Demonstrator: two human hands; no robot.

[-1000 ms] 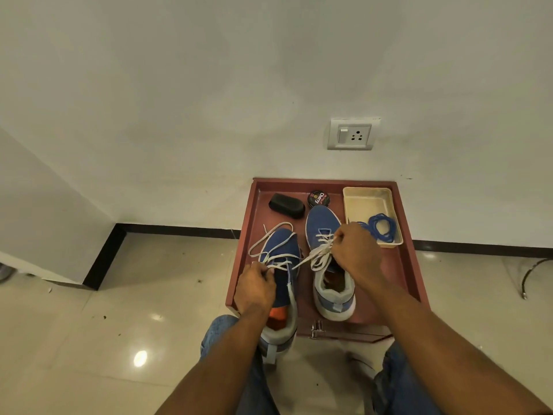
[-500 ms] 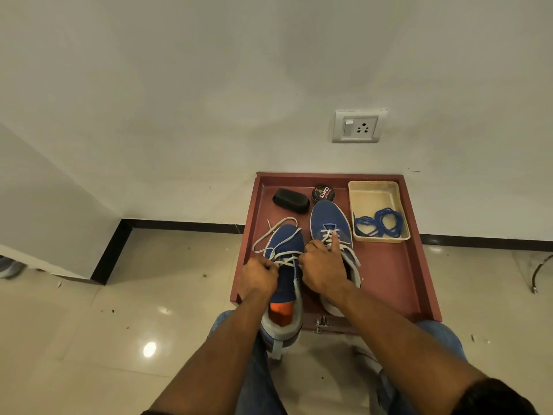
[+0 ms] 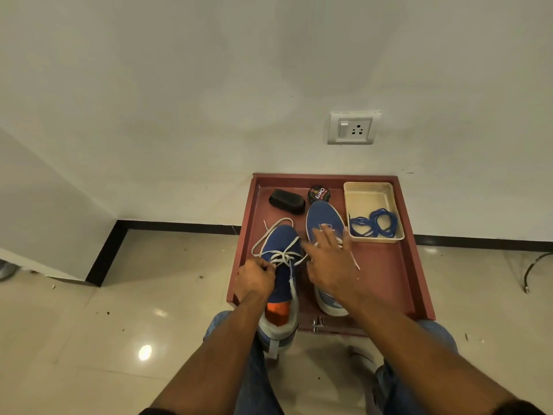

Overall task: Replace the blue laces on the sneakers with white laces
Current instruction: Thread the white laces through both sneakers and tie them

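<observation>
On the red tray point(image 3: 389, 274), left hand point(image 3: 254, 281) pinching white laces point(image 3: 281, 256), right hand point(image 3: 329, 265) fingers spread loose

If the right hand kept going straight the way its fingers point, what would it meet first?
Probably the toe of the right sneaker, under the right hand; beyond it, the polish tin. Depth is unclear.

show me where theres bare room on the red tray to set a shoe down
Bare patch: right side of the red tray, below the beige bin and right of the right sneaker. Crowded: left side with the left sneaker and both hands; back edge with brush and polish tin.
</observation>
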